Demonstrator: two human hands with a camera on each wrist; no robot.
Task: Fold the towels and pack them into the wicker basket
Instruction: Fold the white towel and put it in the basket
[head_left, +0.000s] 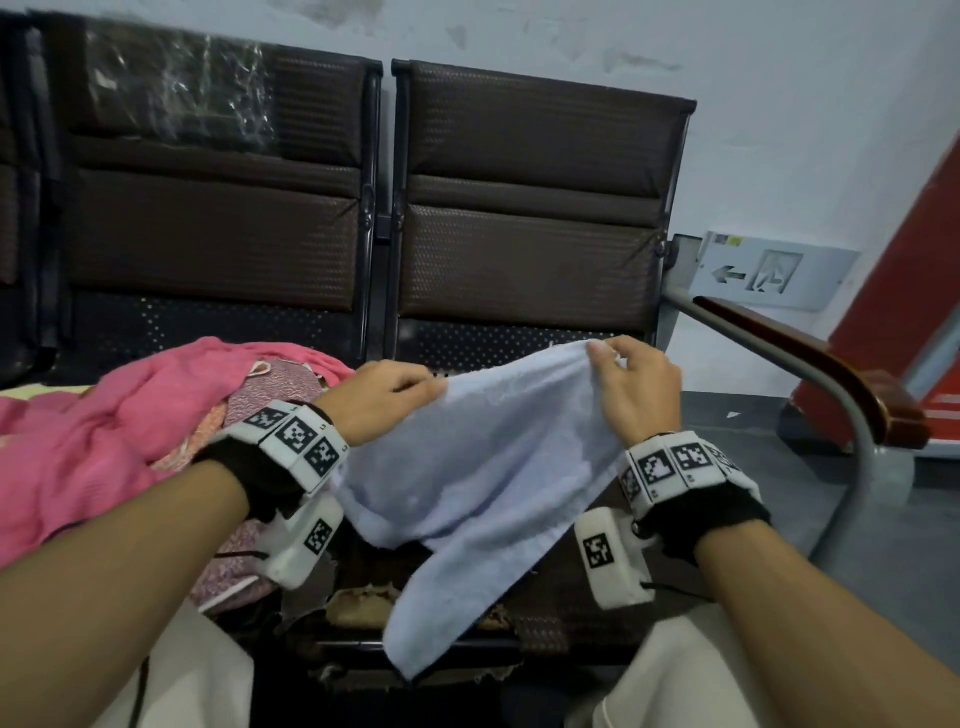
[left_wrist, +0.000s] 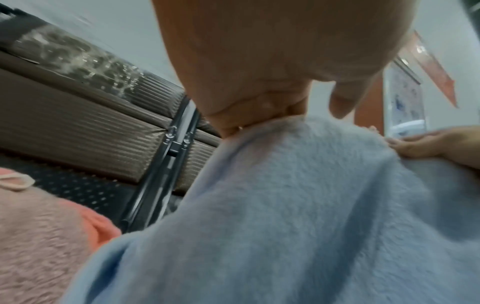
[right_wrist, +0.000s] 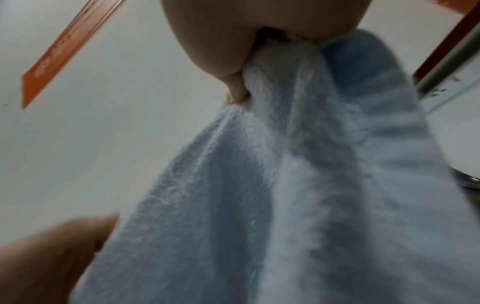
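Blue towel (head_left: 483, 467) hangs spread between left hand (head_left: 387, 397) and right hand (head_left: 636, 387), each pinching a top corner; folding seems to be starting, so next bring corners together.

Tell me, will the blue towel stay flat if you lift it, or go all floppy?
Probably floppy: the blue towel sags between the left hand and the right hand, one corner dangling. It looks light, since pinching fingers hold it. Its fuzzy surface likely won't slip.
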